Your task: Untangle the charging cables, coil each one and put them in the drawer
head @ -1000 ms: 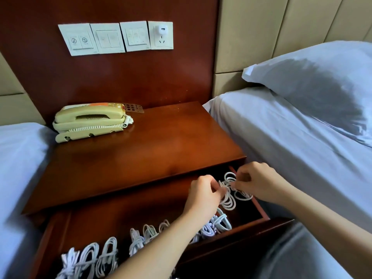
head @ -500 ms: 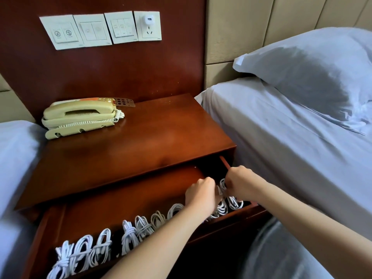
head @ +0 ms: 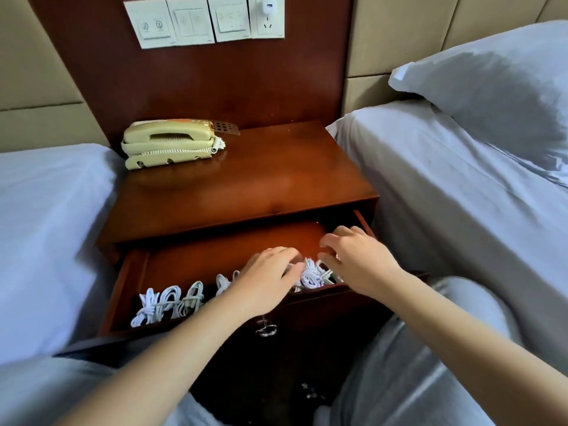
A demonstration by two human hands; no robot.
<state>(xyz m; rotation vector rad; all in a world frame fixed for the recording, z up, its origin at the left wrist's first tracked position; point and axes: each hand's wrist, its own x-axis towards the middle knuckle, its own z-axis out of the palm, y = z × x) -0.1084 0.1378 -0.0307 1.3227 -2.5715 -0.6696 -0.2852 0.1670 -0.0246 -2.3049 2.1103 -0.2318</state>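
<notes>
The nightstand's wooden drawer (head: 215, 256) is pulled out. Several coiled white charging cables stand in a row along its front edge, from a bundle at the left (head: 166, 302) to one at the right (head: 312, 276). My left hand (head: 267, 279) hovers over the middle of the row, fingers spread, holding nothing. My right hand (head: 359, 259) is just above the right end of the drawer, fingers apart and empty. The rightmost coil lies in the drawer between my two hands. My left forearm hides part of the row.
A cream telephone (head: 169, 142) sits at the back left of the nightstand top (head: 276, 179). Beds with pale sheets flank the nightstand, a pillow (head: 491, 96) on the right one. Wall switches and a plugged charger (head: 267, 7) are above. My knees are below.
Both hands held a coiled cable over the drawer's right end, lowered it in and let go. Their fingers are now spread and the coil rests in the row.
</notes>
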